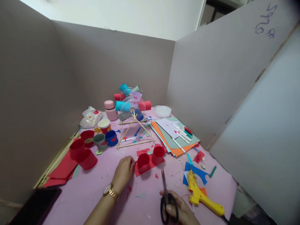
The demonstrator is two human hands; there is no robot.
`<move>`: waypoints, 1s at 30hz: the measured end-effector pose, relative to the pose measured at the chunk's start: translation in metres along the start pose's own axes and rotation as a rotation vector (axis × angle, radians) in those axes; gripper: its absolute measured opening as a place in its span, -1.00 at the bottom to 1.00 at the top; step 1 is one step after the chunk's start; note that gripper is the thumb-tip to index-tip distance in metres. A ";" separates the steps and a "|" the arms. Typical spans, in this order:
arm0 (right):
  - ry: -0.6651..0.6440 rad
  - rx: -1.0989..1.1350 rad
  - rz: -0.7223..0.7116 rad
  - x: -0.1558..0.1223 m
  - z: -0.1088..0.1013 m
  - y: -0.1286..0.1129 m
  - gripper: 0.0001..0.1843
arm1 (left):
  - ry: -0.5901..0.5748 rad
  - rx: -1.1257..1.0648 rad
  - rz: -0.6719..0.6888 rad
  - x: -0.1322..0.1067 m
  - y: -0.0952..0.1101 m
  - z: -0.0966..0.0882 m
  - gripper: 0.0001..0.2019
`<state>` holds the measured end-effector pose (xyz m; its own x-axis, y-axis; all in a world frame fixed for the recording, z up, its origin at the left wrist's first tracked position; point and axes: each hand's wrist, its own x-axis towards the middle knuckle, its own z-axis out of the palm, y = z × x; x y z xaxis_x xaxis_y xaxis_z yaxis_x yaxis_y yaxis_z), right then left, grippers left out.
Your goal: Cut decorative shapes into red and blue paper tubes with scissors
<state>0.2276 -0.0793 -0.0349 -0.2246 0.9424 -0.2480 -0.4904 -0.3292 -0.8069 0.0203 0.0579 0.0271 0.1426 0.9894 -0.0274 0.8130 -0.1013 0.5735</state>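
At the near edge, the right hand (179, 213) grips the black handles of a pair of scissors (166, 197), fingers through the loops. The blades lie together and point away toward a red paper piece (137, 171). Just right of the scissors a yellow glue gun (202, 195) lies on the pink table cover (93, 187), its nozzle over a cut blue sheet (198, 172). The left hand (124, 172), with a gold watch (110, 191) at the wrist, rests knuckles up. Its curled fingers are at the left edge of the red paper piece, but whether they pinch the paper or only press it cannot be told. On that piece stand 2 red cups (143, 162), side by side, just ahead of the scissor tips. Farther left are more red cups (82, 153), then a grey cup (100, 140) and a blue cup (111, 137). To the right a fanned stack of coloured sheets (168, 140) carries several markers (184, 132). Beyond the middle rises a stick frame (134, 132) bearing a wheel of small cups (131, 101), with a pink bottle (110, 110) to its left and a white bowl (162, 111) to its right. Cardboard walls (58, 78) enclose it all.
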 end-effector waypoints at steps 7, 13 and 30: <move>-0.041 -0.155 0.089 0.005 0.015 -0.010 -0.25 | -0.058 -0.553 -0.126 -0.007 -0.013 0.010 -0.72; -0.036 -0.228 0.110 0.012 0.023 -0.013 -0.26 | -0.084 -0.920 -0.261 -0.019 -0.019 0.009 -0.78; -0.046 -0.325 0.158 0.021 0.036 -0.022 -0.25 | -0.234 -1.219 -0.255 -0.046 -0.024 -0.008 -0.81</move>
<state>0.2033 -0.0546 -0.0027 -0.3178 0.8751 -0.3649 -0.1552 -0.4277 -0.8905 -0.0102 0.0159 0.0208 0.2564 0.9121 -0.3199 -0.1962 0.3731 0.9068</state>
